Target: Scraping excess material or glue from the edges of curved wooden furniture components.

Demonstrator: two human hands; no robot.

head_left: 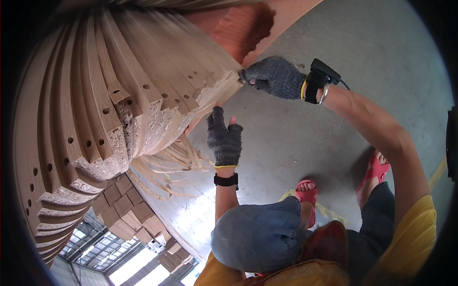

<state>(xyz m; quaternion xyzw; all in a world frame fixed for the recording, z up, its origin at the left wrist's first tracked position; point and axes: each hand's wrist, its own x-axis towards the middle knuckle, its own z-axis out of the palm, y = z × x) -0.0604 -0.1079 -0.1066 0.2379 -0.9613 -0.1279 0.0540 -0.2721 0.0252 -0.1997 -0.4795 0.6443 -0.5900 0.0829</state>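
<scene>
A stack of wood-look particleboard panels [157, 71] fills the upper left, with round drilled holes near the ends and rough chip cores showing at the cut edges. My right hand [276, 76], in a dark grey fingerless glove, pinches the near corner of a panel at the right end of the stack. My left hand [225, 138], gloved alike, is below that panel's edge. Its thumb stands apart and a fingertip reaches up to the edge; some fingers are hidden. Thin tan strips [179, 159] dangle in a loose tangle beneath the panels, left of my left hand.
Orange sheeting [229, 26] lies behind the panels. Grey concrete floor [296, 138] stretches to the right, with worn yellow markings. My feet in red sandals [307, 198] stand on it. Stacked brown cartons [121, 205] appear at the lower left, near bright windows.
</scene>
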